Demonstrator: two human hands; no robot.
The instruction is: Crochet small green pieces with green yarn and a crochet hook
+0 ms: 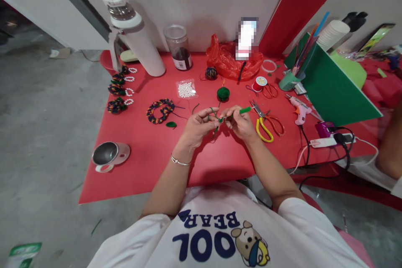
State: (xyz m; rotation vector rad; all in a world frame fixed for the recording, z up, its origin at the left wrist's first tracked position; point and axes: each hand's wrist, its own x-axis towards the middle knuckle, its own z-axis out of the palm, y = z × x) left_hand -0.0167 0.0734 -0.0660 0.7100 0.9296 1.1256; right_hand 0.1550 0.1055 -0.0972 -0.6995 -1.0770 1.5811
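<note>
Above the red table, my left hand [200, 124] pinches a small piece of green crochet work [220, 120], with green yarn running over its fingers. My right hand [240, 122] is closed round a crochet hook [245, 110] with a green handle; the metal tip meets the green piece. Just beyond the hands sits a ball of green yarn [223, 94], its strand leading toward them. A finished-looking green leaf shape [171, 124] lies left of my left hand. Next to it is a multicoloured crocheted strip [160, 111] curled into a loop.
Yellow-handled pliers [264, 127] and red scissors [276, 123] lie right of my right hand. Farther right are a pink glue gun [301, 111], a power strip [329, 140] and cables. A mug [110, 155] stands near the left edge; a tall white bottle [141, 44] stands behind.
</note>
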